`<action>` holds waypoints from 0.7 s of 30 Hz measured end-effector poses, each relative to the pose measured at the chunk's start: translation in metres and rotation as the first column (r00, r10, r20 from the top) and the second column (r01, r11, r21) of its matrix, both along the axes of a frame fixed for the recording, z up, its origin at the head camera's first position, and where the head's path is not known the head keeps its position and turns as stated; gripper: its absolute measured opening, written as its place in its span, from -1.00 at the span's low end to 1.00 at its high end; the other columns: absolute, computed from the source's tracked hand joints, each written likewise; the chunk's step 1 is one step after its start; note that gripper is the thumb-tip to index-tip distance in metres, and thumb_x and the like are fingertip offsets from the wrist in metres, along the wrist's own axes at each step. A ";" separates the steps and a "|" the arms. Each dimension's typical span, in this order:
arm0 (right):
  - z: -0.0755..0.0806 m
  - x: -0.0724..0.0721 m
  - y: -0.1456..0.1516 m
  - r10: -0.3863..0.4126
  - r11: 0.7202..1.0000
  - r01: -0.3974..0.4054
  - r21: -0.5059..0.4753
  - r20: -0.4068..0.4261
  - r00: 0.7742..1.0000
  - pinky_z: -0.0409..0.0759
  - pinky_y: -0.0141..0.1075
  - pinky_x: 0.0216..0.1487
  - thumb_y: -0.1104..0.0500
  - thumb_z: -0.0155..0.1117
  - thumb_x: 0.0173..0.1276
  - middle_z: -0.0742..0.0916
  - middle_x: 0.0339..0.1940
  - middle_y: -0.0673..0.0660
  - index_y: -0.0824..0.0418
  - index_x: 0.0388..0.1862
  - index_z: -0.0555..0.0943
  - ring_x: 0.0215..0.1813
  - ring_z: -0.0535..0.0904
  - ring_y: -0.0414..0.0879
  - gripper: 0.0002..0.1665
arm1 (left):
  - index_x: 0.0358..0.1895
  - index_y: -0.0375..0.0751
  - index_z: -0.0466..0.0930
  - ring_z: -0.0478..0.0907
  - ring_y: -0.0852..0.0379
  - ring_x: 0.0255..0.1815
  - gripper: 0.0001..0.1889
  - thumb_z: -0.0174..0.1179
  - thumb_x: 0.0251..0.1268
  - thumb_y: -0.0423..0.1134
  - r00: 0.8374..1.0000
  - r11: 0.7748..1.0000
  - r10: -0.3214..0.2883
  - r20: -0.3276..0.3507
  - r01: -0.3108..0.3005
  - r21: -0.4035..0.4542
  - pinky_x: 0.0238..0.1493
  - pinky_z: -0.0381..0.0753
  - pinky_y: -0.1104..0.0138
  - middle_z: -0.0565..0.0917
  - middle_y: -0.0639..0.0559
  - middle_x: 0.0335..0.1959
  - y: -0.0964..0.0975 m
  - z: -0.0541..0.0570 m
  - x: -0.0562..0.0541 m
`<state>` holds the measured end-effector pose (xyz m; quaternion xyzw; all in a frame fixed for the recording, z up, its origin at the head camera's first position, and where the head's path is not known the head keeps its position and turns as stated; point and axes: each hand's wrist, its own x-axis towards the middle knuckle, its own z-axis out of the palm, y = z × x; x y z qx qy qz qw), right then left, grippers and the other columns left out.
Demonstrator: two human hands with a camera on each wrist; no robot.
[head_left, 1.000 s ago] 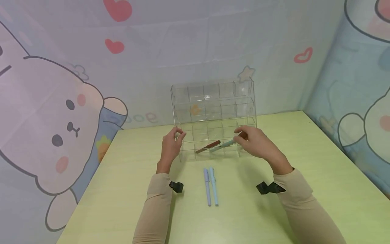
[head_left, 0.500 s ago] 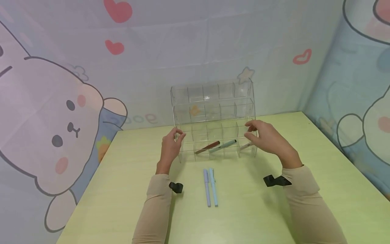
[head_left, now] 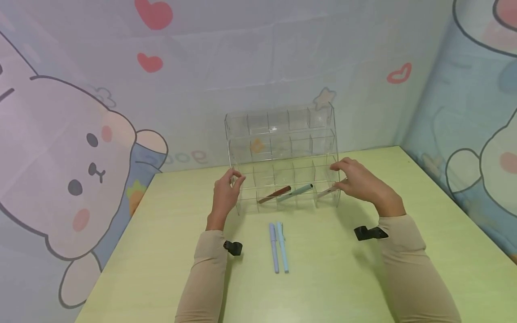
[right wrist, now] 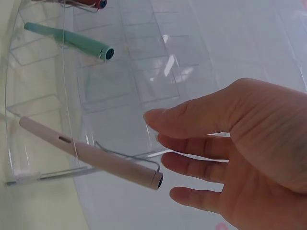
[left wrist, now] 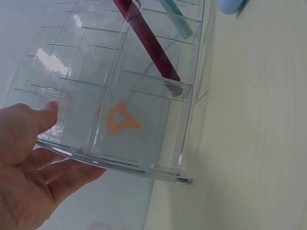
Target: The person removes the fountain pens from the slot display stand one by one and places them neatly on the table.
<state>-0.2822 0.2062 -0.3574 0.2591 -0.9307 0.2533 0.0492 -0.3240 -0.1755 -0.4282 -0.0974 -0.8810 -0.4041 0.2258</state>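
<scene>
A clear acrylic tiered rack with small compartments stands at the back of the table. My left hand grips its left side panel, thumb inside and fingers outside in the left wrist view. A dark red pen, a green pen and a pale pink pen lean in separate compartments of the lowest tier. By the rack's right side is my right hand, fingers loosely bent. In the right wrist view its fingertips sit just off the pink pen's capped end, with nothing held.
A lavender pen and a light blue pen lie side by side on the pale green table, in front of the rack. A printed cloth hangs close behind the rack.
My right hand has moved right, away from the green pen to the rack's right end beside the pink pen. The left hand stays on the left side panel.
</scene>
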 end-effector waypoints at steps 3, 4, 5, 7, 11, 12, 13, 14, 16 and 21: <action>-0.002 -0.001 0.005 0.002 1.000 -0.002 0.002 0.013 1.000 0.46 0.13 0.14 0.39 0.30 0.36 0.53 0.13 0.43 0.53 0.22 0.47 0.14 0.49 0.32 -0.52 | -0.11 -0.14 0.59 0.61 -0.29 0.08 -0.81 0.21 0.48 -0.10 1.000 1.000 0.002 -0.001 -0.002 -0.003 -0.06 0.57 -0.10 0.63 -0.27 0.16 0.000 0.001 0.000; -0.003 -0.002 0.007 0.003 1.000 -0.003 0.001 0.018 1.000 0.48 0.13 0.13 0.40 0.28 0.37 0.53 0.12 0.43 0.54 0.22 0.47 0.13 0.50 0.32 -0.53 | -0.11 -0.14 0.59 0.61 -0.28 0.07 -0.81 0.21 0.48 -0.09 1.000 1.000 0.003 -0.002 -0.003 -0.004 -0.07 0.57 -0.09 0.63 -0.27 0.16 0.000 0.001 0.000; -0.004 -0.002 0.008 0.006 1.000 -0.006 0.002 0.024 1.000 0.49 0.12 0.11 0.41 0.27 0.37 0.53 0.12 0.43 0.54 0.22 0.46 0.13 0.51 0.33 -0.54 | -0.11 -0.15 0.60 0.62 -0.27 0.05 -0.80 0.21 0.48 -0.08 1.000 1.000 0.005 -0.004 -0.005 -0.005 -0.08 0.57 -0.09 0.64 -0.27 0.16 0.000 0.001 0.000; -0.005 -0.003 0.011 0.011 1.000 -0.011 0.006 0.029 1.000 0.51 0.11 0.10 0.44 0.24 0.38 0.52 0.13 0.43 0.54 0.22 0.46 0.13 0.53 0.34 -0.55 | -0.11 -0.14 0.60 0.62 -0.26 0.02 -0.80 0.21 0.47 -0.08 1.000 1.000 0.009 -0.008 -0.009 -0.006 -0.12 0.57 -0.08 0.64 -0.27 0.15 0.000 0.002 -0.001; -0.009 -0.006 0.014 0.016 1.000 -0.016 0.015 0.034 0.999 0.54 0.09 0.07 0.52 0.21 0.33 0.52 0.12 0.43 0.53 0.20 0.48 0.11 0.54 0.34 -0.55 | -0.11 -0.14 0.60 0.63 -0.26 0.00 -0.81 0.22 0.47 -0.09 1.000 1.000 0.007 -0.017 -0.007 -0.003 -0.18 0.57 -0.06 0.64 -0.26 0.15 0.000 0.002 -0.001; -0.011 -0.007 0.014 0.015 1.000 -0.015 0.017 0.037 0.999 0.54 0.08 0.06 0.54 0.21 0.32 0.51 0.12 0.42 0.53 0.20 0.49 0.11 0.54 0.34 -0.55 | -0.11 -0.14 0.60 0.63 -0.26 -0.01 -0.82 0.22 0.47 -0.10 1.000 1.000 0.006 -0.016 -0.007 -0.002 -0.19 0.57 -0.05 0.65 -0.26 0.15 0.000 0.001 -0.001; -0.012 -0.007 0.015 0.014 1.000 -0.015 0.017 0.041 0.999 0.54 0.08 0.05 0.56 0.21 0.31 0.51 0.11 0.42 0.52 0.19 0.49 0.10 0.54 0.33 -0.55 | -0.11 -0.13 0.60 0.63 -0.26 0.00 -0.82 0.22 0.47 -0.10 1.000 1.000 0.006 -0.014 -0.006 -0.001 -0.18 0.57 -0.05 0.65 -0.25 0.15 0.000 0.001 -0.001; -0.013 -0.008 0.015 0.011 1.000 -0.012 0.016 0.048 0.999 0.55 0.07 0.04 0.57 0.21 0.30 0.51 0.10 0.41 0.52 0.18 0.50 0.09 0.54 0.32 -0.55 | -0.11 -0.13 0.60 0.63 -0.26 0.00 -0.82 0.22 0.47 -0.10 1.000 1.000 0.004 -0.013 -0.004 0.000 -0.18 0.57 -0.06 0.64 -0.25 0.15 0.000 0.001 -0.001; -0.014 -0.009 0.016 0.008 1.000 -0.009 0.017 0.063 0.998 0.55 0.06 0.02 0.59 0.20 0.29 0.50 0.07 0.41 0.52 0.17 0.51 0.07 0.54 0.30 -0.56 | -0.10 -0.13 0.60 0.62 -0.26 0.03 -0.82 0.21 0.47 -0.09 1.000 1.000 0.005 -0.006 -0.005 0.000 -0.15 0.58 -0.07 0.63 -0.25 0.17 0.000 0.000 -0.001; -0.016 -0.010 0.016 0.012 0.999 -0.015 0.047 0.061 0.998 0.54 0.05 0.00 0.59 0.21 0.28 0.51 0.02 0.41 0.52 0.14 0.53 0.00 0.55 0.25 -0.58 | -0.09 -0.13 0.59 0.61 -0.27 0.07 -0.81 0.21 0.48 -0.09 1.000 1.000 0.002 0.002 -0.002 0.000 -0.11 0.58 -0.09 0.62 -0.25 0.20 0.000 0.000 -0.001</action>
